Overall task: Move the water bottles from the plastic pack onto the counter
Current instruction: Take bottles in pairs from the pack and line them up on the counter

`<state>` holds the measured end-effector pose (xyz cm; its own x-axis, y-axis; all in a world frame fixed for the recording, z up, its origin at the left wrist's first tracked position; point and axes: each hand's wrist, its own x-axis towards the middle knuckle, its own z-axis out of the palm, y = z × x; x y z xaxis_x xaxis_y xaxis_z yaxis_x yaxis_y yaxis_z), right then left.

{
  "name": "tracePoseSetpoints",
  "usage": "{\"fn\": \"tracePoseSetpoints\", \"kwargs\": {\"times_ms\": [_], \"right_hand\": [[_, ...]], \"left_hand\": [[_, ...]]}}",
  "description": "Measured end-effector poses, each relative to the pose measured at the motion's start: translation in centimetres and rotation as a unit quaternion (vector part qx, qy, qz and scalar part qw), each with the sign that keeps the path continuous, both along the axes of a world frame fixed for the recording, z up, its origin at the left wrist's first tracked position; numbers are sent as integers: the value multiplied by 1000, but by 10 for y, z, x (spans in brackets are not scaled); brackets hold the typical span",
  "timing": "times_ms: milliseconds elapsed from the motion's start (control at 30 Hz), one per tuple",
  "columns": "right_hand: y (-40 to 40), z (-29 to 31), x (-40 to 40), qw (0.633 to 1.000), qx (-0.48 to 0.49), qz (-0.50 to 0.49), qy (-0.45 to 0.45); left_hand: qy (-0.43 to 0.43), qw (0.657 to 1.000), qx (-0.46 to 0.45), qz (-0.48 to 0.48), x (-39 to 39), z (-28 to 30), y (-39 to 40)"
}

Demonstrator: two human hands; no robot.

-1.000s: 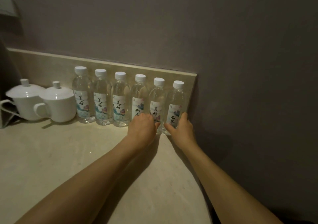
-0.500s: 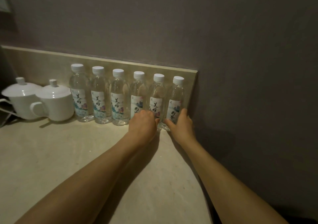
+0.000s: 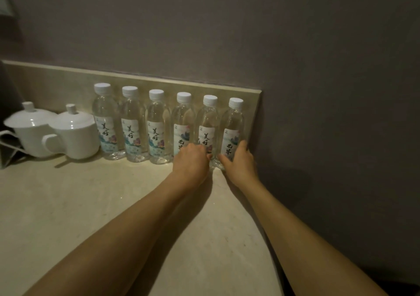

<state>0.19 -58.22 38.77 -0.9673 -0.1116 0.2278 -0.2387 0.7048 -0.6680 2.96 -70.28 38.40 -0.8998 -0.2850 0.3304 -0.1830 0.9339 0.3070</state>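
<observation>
Several clear water bottles with white caps stand upright in a row on the beige counter (image 3: 95, 207), backed against the low backsplash. My left hand (image 3: 192, 160) is curled around the lower part of the fourth bottle from the left (image 3: 183, 122), its thumb reaching the neighbouring bottle (image 3: 208, 122). My right hand (image 3: 241, 161) wraps the base of the rightmost bottle (image 3: 232, 125), thumb on its left and fingers on its right. Both bottles rest on the counter. No plastic pack is in view.
Two white lidded cups (image 3: 75, 134) stand left of the bottle row. A dark object with a thin white frame (image 3: 6, 145) is at the far left edge. A grey wall (image 3: 329, 113) closes off the counter's right side.
Both hands stay at the bases of the right-end bottles and have edged slightly toward the backsplash. The bottle row stands as before.
</observation>
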Motion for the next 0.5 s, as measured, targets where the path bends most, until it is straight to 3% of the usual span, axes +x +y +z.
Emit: {"fn": "tracePoseSetpoints", "kwargs": {"times_ms": [500], "right_hand": [[-2, 4, 3, 1000, 14, -1, -9]], "left_hand": [[43, 999, 23, 7, 1, -3, 1]]}}
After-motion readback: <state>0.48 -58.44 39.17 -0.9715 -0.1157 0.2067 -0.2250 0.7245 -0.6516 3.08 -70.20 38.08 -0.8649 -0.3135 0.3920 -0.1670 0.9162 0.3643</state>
